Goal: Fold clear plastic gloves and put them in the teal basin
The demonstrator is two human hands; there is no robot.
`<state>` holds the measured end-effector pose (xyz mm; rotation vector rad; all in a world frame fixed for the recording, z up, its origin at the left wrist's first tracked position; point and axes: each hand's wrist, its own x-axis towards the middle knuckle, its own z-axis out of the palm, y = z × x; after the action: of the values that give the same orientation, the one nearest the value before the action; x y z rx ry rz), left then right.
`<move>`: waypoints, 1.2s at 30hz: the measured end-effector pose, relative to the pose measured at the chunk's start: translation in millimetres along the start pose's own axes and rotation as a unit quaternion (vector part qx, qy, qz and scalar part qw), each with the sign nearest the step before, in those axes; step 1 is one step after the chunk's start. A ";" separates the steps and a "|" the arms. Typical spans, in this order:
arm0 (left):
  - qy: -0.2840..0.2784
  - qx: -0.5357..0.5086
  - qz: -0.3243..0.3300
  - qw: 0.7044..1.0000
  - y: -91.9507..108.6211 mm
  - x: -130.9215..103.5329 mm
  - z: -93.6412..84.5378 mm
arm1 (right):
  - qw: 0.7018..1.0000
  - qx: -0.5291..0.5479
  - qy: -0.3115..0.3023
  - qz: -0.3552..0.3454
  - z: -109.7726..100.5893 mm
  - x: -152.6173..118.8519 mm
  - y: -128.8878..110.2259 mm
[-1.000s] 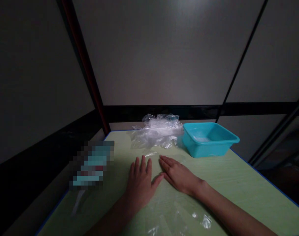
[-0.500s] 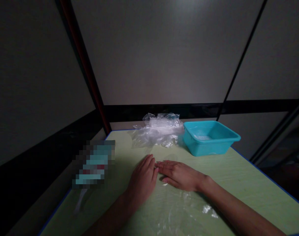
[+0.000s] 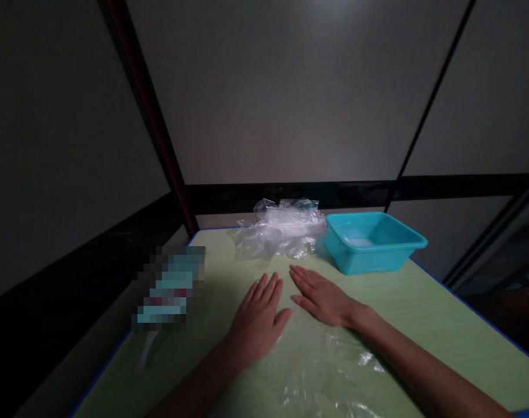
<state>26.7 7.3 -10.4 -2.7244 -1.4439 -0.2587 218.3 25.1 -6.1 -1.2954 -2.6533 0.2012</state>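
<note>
Both hands lie palm down near the middle of the table. My left hand [image 3: 258,325] is spread, with its thumb out to the right, and presses on a clear plastic sheet or bag [image 3: 308,371]. To its right, my right hand [image 3: 323,297] rests flat with fingers stretched toward the upper left. A small gap separates the two hands. The clear plastic runs from the hands toward the near edge, with shiny wrinkles beside my right forearm; its outline is hard to make out. Neither hand grips anything.
A pile of crumpled clear plastic bags [image 3: 284,229] lies at the back of the green table [image 3: 456,342]. Right of it stands a turquoise basin [image 3: 369,258] with something whitish inside. A blurred-out turquoise item [image 3: 171,290] is by the left edge. Walls rise behind.
The hands have moved apart, after nearly touching at the fingertips. My left fingers and thumb have spread, and my right hand has shifted slightly forward.
</note>
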 end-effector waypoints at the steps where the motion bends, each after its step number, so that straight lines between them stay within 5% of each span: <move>1: 0.001 0.002 -0.005 1.000 -0.9 -0.2 0.2 | 1.000 -0.003 0.002 0.003 0.3 -0.2 0.7; 36: -0.011 0.004 -0.032 0.999 -7.7 -1.0 -2.7 | 1.000 -0.003 -0.024 -0.004 -4.7 -6.8 30.0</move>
<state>19.5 10.5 -8.2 -2.6863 -1.5354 -0.2254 246.4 38.2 -8.3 -1.2977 -2.7001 0.2246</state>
